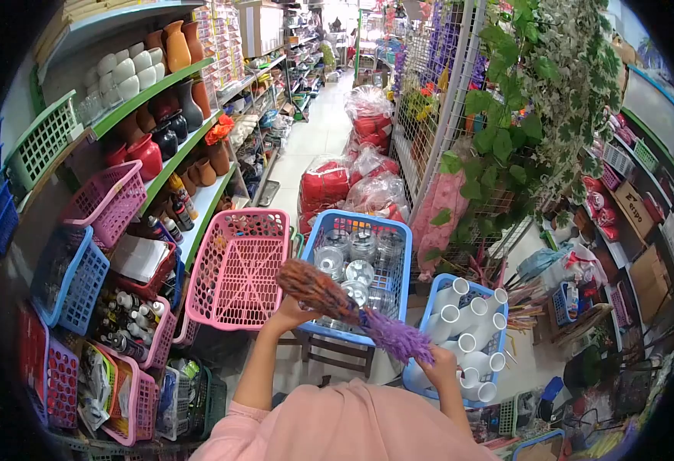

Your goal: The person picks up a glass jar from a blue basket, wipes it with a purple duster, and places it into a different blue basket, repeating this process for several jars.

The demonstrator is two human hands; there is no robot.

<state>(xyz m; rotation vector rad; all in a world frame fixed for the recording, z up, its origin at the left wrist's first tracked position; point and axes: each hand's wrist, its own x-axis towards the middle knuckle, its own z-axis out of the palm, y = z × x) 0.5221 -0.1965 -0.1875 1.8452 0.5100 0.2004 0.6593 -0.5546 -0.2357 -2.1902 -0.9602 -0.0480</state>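
Note:
A long bundle [337,301], brown and orange at its upper left end and purple at its lower right, lies slantwise between my two hands. My left hand [289,313] is closed on the brown part from below. Near the purple end is my right hand [440,364], with its fingers partly hidden by the bundle. Behind and under the bundle stands a blue basket [407,265] with clear glass jars [360,273]. To its left is a pink basket [237,269] with nothing in it. A second blue basket [437,290] at the right holds several white vases [473,313].
Shelves [152,100] with pots and vases line the left side, above baskets of bottles and packets. Red items in clear plastic [325,183] lie ahead beside the aisle [306,142]. Leafy garlands [502,100] hang on a white wire rack at the right.

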